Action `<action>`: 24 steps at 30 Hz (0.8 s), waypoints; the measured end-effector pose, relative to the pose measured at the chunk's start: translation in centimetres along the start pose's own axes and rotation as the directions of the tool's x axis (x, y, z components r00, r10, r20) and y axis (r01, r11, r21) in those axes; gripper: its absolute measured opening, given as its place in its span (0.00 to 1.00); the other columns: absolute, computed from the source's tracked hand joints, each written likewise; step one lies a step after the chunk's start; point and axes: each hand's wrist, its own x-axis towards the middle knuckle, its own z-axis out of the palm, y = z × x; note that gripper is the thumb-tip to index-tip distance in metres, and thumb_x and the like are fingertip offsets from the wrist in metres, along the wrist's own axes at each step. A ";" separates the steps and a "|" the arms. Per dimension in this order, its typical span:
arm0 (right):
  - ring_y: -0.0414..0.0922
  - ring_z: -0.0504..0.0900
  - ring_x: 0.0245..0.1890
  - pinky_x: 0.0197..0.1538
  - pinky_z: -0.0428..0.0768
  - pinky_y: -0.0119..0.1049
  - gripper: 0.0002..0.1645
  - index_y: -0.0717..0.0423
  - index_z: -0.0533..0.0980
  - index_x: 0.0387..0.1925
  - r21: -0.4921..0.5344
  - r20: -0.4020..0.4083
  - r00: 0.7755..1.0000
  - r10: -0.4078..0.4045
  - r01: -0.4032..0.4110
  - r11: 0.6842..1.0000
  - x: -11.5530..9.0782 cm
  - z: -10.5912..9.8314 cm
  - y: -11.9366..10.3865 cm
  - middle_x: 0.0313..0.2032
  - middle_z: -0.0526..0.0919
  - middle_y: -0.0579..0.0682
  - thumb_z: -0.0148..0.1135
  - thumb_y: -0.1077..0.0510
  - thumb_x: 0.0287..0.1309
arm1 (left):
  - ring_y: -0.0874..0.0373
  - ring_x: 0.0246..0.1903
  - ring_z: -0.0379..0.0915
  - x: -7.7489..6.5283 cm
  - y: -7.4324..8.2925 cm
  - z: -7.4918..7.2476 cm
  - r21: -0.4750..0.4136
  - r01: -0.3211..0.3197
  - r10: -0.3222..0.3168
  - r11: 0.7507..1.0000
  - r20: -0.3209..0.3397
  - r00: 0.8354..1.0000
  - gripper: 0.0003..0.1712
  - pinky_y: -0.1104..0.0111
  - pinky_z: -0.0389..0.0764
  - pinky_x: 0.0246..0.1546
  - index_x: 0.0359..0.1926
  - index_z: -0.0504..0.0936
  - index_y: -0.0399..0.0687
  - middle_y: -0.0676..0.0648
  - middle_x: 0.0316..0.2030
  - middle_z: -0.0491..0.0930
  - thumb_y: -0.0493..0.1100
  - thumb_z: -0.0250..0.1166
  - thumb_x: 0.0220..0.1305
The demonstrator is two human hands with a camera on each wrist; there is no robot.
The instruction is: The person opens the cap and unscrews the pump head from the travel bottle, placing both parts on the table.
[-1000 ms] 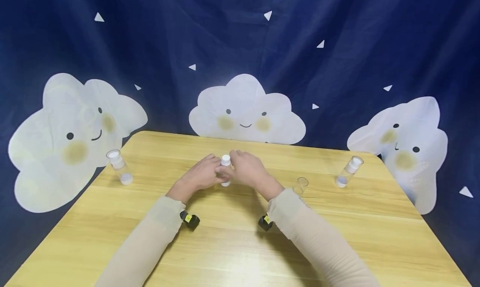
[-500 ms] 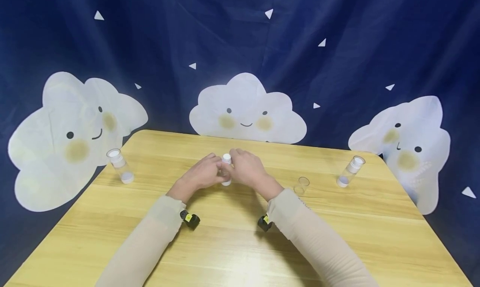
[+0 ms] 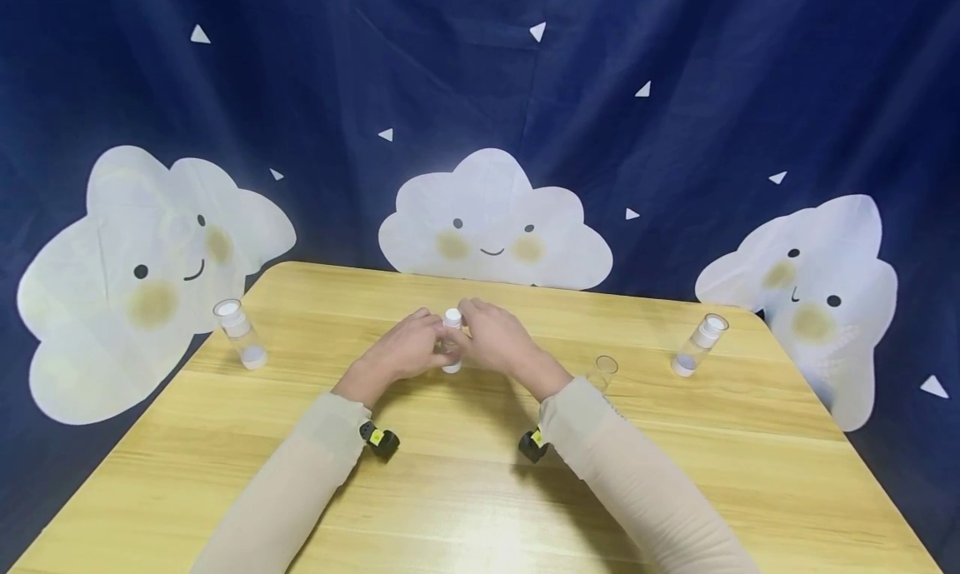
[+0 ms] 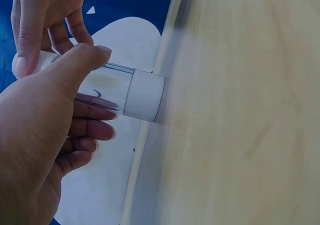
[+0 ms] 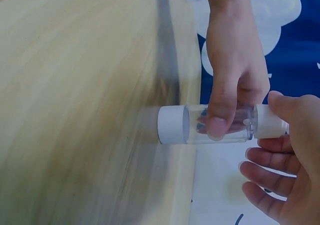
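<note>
Near the middle of the table, a small clear bottle (image 3: 452, 317) with a white base and white top stands between the hands. The left hand (image 3: 403, 345) holds its transparent body, with the thumb across the near side, as the left wrist view shows. Higher up, the right hand (image 3: 495, 336) pinches the white top part (image 5: 270, 121) between thumb and index finger; its other fingers are loosely bent below. In the right wrist view, the white base (image 5: 171, 125) meets the tabletop. Part of the bottle is hidden behind the fingers in the head view.
A clear empty cap (image 3: 606, 364) stands just beyond the right forearm. Similar clear and white bottles stand upright on the table's left side (image 3: 241, 334) and right side (image 3: 700, 346). Behind the wooden table (image 3: 465, 491) hangs a blue curtain (image 3: 330, 82) printed with clouds.
</note>
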 end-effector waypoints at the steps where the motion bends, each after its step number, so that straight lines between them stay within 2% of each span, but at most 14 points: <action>1: 0.43 0.77 0.35 0.38 0.78 0.36 0.27 0.53 0.71 0.45 0.004 -0.001 1.000 -0.005 0.005 1.000 0.0 0.0 0.0 0.39 0.77 0.47 0.49 0.34 0.68 | 0.56 0.40 0.66 0.0 0.0 0.0 0.003 -0.002 0.002 1.000 0.000 1.000 0.18 0.64 0.69 0.46 0.42 0.83 0.54 0.56 0.32 0.76 0.61 0.65 0.62; 5: 0.43 0.78 0.38 0.41 0.78 0.37 0.24 0.53 0.72 0.46 0.021 0.003 0.999 -0.034 0.034 0.999 -0.1 -0.1 0.2 0.42 0.79 0.47 0.50 0.37 0.69 | 0.56 0.40 0.66 0.1 0.0 0.0 0.005 -0.001 0.001 1.000 0.005 1.000 0.18 0.65 0.69 0.46 0.42 0.83 0.53 0.56 0.32 0.76 0.61 0.65 0.63; 10: 0.43 0.78 0.43 0.47 0.78 0.38 0.23 0.53 0.72 0.50 0.042 0.026 0.997 -0.072 0.071 0.997 0.1 -0.2 0.6 0.45 0.79 0.47 0.49 0.39 0.71 | 0.56 0.40 0.66 0.1 0.0 0.1 -0.020 0.031 -0.031 0.999 0.013 0.999 0.20 0.64 0.70 0.45 0.41 0.82 0.51 0.56 0.31 0.75 0.61 0.65 0.62; 15: 0.45 0.78 0.51 0.55 0.75 0.41 0.23 0.53 0.72 0.55 0.113 0.066 0.994 -0.089 0.082 0.990 0.4 -0.2 1.1 0.50 0.79 0.49 0.49 0.41 0.71 | 0.56 0.40 0.67 0.1 0.0 0.1 -0.029 0.031 -0.031 0.999 0.009 0.999 0.23 0.64 0.71 0.45 0.47 0.82 0.49 0.56 0.34 0.78 0.61 0.65 0.62; 19: 0.45 0.77 0.52 0.57 0.74 0.42 0.23 0.51 0.72 0.56 0.182 0.102 0.991 -0.091 0.072 0.981 0.5 -0.4 1.3 0.51 0.79 0.48 0.51 0.42 0.71 | 0.56 0.40 0.67 0.2 0.0 0.1 -0.026 0.020 -0.020 0.999 0.003 1.000 0.25 0.64 0.71 0.45 0.50 0.81 0.48 0.55 0.37 0.80 0.61 0.65 0.62; 24: 0.46 0.76 0.54 0.57 0.74 0.44 0.27 0.49 0.71 0.59 0.198 0.111 0.990 -0.088 0.064 0.978 0.3 -0.5 1.4 0.54 0.78 0.47 0.53 0.38 0.68 | 0.56 0.40 0.67 0.2 0.0 0.1 -0.026 0.022 -0.021 0.999 0.011 1.000 0.23 0.65 0.71 0.45 0.48 0.82 0.48 0.56 0.34 0.78 0.60 0.66 0.62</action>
